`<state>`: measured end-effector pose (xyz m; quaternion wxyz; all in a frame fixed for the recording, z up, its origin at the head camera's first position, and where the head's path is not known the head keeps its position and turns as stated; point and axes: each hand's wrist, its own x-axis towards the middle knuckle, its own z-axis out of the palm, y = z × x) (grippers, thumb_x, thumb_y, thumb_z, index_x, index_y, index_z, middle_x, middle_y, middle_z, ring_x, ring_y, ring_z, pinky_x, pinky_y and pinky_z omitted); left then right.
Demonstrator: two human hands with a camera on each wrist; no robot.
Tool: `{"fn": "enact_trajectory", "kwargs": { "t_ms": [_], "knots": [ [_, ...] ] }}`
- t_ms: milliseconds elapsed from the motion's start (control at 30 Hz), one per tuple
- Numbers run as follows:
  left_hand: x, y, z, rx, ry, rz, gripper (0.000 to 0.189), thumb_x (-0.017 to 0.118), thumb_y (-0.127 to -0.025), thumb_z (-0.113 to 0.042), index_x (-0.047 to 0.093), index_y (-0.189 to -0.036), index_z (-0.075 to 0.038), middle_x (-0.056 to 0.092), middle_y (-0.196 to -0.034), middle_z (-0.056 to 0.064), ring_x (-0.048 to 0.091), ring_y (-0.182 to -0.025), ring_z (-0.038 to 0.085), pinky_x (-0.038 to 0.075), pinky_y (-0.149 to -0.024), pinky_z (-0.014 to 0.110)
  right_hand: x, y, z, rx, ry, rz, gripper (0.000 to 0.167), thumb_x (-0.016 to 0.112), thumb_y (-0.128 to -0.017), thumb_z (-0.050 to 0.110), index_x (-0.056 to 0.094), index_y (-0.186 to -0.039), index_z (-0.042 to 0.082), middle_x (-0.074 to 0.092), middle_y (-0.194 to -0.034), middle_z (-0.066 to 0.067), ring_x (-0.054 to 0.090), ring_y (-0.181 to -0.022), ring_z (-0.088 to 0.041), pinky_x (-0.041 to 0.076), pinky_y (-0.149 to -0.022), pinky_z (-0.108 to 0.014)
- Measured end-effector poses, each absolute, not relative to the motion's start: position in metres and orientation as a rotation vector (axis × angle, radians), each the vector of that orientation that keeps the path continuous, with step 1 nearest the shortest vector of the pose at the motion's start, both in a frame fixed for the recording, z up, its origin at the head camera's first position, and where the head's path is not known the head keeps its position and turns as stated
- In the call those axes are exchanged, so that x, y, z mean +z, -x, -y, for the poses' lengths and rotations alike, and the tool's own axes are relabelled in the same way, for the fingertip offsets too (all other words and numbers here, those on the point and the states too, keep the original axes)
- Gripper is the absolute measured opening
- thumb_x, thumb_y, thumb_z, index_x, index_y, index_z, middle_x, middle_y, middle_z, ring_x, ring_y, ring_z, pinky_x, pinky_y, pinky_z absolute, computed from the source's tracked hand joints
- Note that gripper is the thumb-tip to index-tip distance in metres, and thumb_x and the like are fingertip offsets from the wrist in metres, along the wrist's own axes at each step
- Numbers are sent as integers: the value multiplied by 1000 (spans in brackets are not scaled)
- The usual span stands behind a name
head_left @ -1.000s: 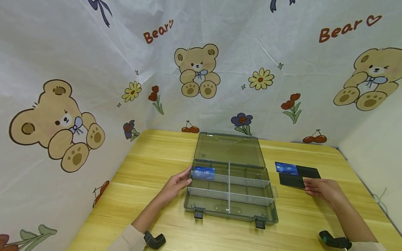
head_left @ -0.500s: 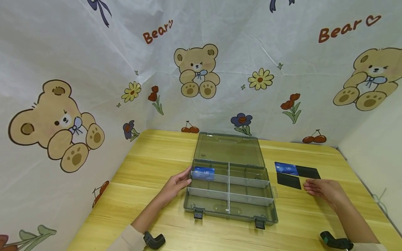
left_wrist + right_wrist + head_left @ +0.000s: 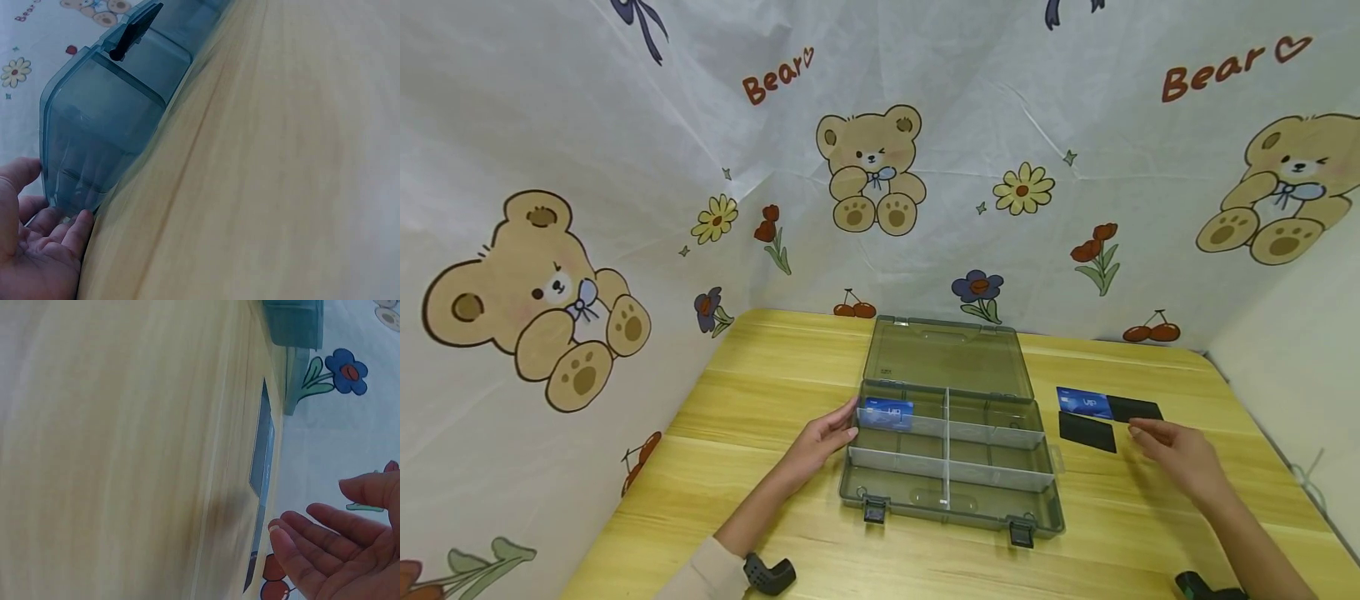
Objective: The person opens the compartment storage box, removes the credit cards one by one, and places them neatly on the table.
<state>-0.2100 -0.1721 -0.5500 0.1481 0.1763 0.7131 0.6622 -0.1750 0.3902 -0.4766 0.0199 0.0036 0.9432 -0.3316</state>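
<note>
A smoky clear compartment box [image 3: 992, 502] lies unlatched with its lid laid back; a blue VIP card [image 3: 887, 413] is in its back left compartment. My left hand [image 3: 820, 437] rests against the box's left wall, fingers and thumb touching the side. On the table to the right, another blue VIP card [image 3: 1084, 403] lies beside a black card [image 3: 1133, 408], and a second black card [image 3: 1087, 432] lies in front of them. My right hand [image 3: 1180, 454] hovers just right of these cards. In the right wrist view its fingers [image 3: 325, 540] are spread from the thumb, holding nothing.
The box's lid [image 3: 947, 357] lies flat on the wooden table [image 3: 775, 367] toward the back. Dividers [image 3: 947, 450] split the box into several compartments. A bear-print cloth [image 3: 880, 267] hangs behind the table. Two black latches [image 3: 1021, 533] stick out at the box's front.
My right hand has let go of the front black card, which has slid slightly left. The hand then rose a little toward the back black card. The left hand stays put.
</note>
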Motion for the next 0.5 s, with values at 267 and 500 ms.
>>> {"fn": "enact_trajectory", "kwargs": {
  "t_ms": [267, 500],
  "knots": [
    [-551, 210, 172, 1910, -503, -2042, 64, 58, -105, -29, 29, -161, -19, 21, -166, 3, 23, -152, 25, 29, -120, 40, -482, 167, -377, -786, 272, -3051, 49, 57, -106, 24, 56, -135, -15, 57, -128, -41, 67, -97, -53, 59, -73, -57],
    [-552, 211, 173, 1912, -505, -2033, 64, 58, -105, -30, 29, -161, -19, 21, -166, 3, 23, -152, 25, 28, -120, 40, -487, 161, -365, -764, 426, -3034, 46, 59, -104, 21, 58, -132, -15, 55, -135, -36, 61, -57, -21, 36, -48, -26]
  ]
}}
